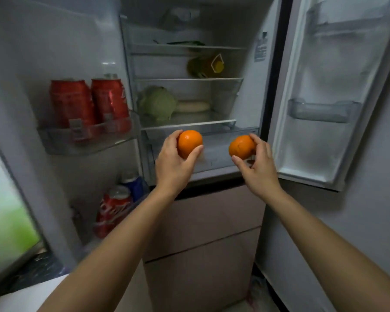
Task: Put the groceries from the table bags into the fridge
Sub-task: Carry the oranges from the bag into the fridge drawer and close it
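The fridge (250,104) stands with both doors swung wide. My left hand (173,163) grips an orange (189,144), and my right hand (258,161) holds a second orange (241,146). Both oranges hover just in front of the clear bottom drawer (214,154), below the lowest glass shelf. On that shelf lie a green cabbage (157,103) and a pale flat item (193,106). A yellow bottle (206,65) lies on the shelf above. The table bags are out of view.
The left door's bin (54,140) holds two red cans (88,102); a lower bin carries a red can (112,210) and a blue can (134,184). The right door (324,109) has bare bins. Pink freezer drawers (203,244) sit below.
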The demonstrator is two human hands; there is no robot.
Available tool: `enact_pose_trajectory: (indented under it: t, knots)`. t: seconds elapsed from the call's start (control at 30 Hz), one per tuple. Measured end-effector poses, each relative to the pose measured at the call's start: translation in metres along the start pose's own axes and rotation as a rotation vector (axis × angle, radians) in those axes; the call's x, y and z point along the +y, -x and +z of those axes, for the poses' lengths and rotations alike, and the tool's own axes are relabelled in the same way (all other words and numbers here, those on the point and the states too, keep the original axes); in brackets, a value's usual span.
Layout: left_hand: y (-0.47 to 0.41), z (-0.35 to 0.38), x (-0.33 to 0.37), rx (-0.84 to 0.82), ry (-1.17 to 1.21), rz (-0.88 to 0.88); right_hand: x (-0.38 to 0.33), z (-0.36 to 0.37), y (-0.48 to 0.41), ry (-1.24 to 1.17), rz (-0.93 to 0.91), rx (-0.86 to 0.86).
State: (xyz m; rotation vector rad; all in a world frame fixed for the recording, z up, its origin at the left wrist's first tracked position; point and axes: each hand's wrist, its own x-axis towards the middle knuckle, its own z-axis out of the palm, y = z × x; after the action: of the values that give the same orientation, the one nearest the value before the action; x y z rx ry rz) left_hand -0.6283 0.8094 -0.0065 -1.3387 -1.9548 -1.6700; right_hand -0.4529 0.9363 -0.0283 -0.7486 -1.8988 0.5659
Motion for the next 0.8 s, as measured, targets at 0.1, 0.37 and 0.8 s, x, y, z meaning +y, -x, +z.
enact_pose_trajectory:
  t: [0.1,0.37,0.8]
  knots:
    - [-0.056,0.026,-0.011,-0.002,0.038,-0.045,0.018,0.016,-0.058,-0.006,-0.024,0.001]
    - [-0.164,0.071,-0.05,-0.064,0.009,-0.207,0.048,0.06,-0.174,-0.087,0.011,-0.064]
    - [-0.254,0.124,-0.138,-0.602,-0.317,-0.652,0.101,0.139,-0.331,0.313,-0.029,-0.923]
